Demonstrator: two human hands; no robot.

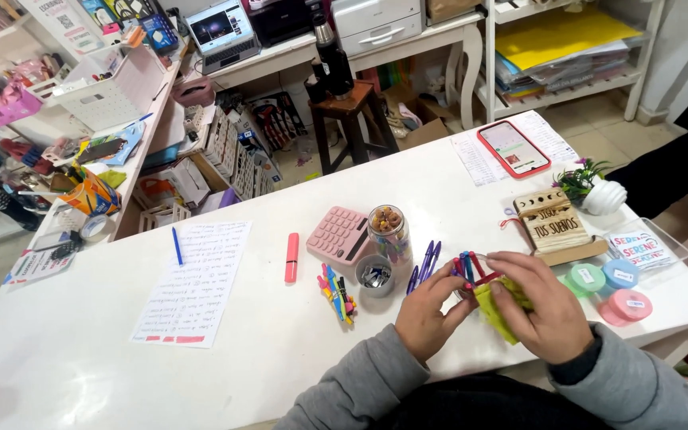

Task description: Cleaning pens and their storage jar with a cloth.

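White table (280,334); hands hiding yellow-green cloth (497,312)

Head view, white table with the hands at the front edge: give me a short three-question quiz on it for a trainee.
1. True or false: both hands grip the bundle of red and blue pens wrapped in yellow-green cloth.
2. Which lies nearest the left hand? A) red-cased smartphone B) loose purple pens C) handwritten paper sheet
3. Fill in: the pink calculator sits just left of the clear glass ___ of pencils.

Key
1. True: the left hand and right hand both close on the bundle.
2. B
3. jar
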